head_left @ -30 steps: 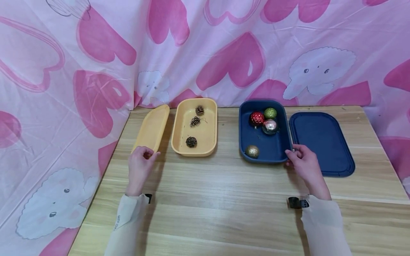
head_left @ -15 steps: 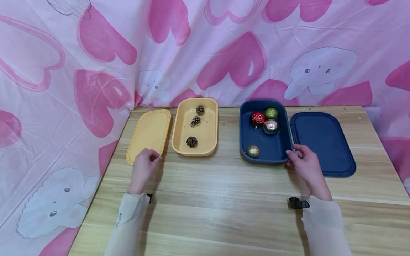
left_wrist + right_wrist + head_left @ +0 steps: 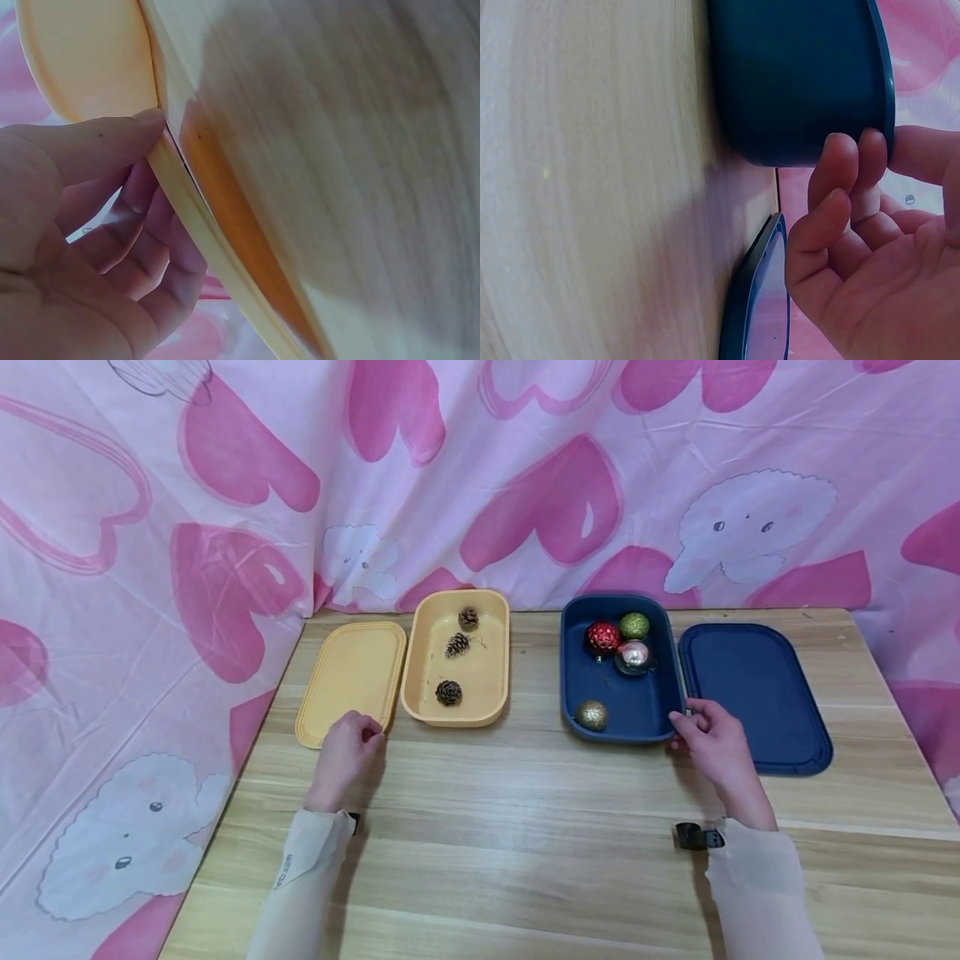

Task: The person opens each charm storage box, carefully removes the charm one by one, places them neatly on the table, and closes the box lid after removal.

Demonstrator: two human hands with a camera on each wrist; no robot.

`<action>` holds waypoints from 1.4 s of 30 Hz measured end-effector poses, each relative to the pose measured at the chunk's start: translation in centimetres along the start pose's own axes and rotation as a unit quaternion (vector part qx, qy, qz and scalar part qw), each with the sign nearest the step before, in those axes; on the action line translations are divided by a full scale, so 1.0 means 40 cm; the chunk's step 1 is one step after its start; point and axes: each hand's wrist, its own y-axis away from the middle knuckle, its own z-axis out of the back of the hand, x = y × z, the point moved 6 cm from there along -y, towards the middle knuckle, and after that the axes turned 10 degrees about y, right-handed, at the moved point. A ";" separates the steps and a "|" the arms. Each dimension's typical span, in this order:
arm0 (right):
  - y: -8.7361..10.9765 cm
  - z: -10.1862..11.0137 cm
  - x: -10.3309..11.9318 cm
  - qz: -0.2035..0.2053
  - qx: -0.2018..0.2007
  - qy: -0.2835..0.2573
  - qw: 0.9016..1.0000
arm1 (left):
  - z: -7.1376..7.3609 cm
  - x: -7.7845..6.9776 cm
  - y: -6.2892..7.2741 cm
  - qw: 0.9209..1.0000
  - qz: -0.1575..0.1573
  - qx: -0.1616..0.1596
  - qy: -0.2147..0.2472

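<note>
At the left, my left hand (image 3: 348,760) pinches the near right corner of a yellow lid (image 3: 352,681). In the left wrist view the thumb lies at the lid's edge (image 3: 217,247), the other fingers curled behind it. Right of the lid stands an uncovered yellow box (image 3: 480,693) holding a small pine cone (image 3: 468,619), a middle one and a near one. My right hand (image 3: 716,747) grips the rim of a dark blue box (image 3: 630,710) at its near right corner. Inside are red (image 3: 602,638), green (image 3: 634,626), pink-silver (image 3: 633,657) and gold (image 3: 592,716) baubles.
A dark blue lid (image 3: 757,702) lies flat on the wooden table (image 3: 510,843), just right of the blue box. A pink heart-patterned curtain (image 3: 540,485) hangs along the table's back and left edges.
The yellow lid has come down from a tilted stance to lie about flat and shifted slightly right, toward the yellow box. The left hand moved right with it; the right hand stayed put.
</note>
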 end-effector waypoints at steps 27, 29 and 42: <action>-0.002 0.001 -0.001 0.000 0.002 -0.004 1.000 | -0.018 -0.006 -0.028 1.000 -0.021 0.010 -0.019; -0.003 -0.001 -0.001 0.001 0.003 -0.007 1.000 | -0.018 -0.006 -0.029 1.000 -0.021 0.011 -0.018; 0.004 0.003 0.006 0.008 -0.009 0.002 1.000 | -0.026 -0.002 -0.039 0.999 -0.010 0.022 -0.028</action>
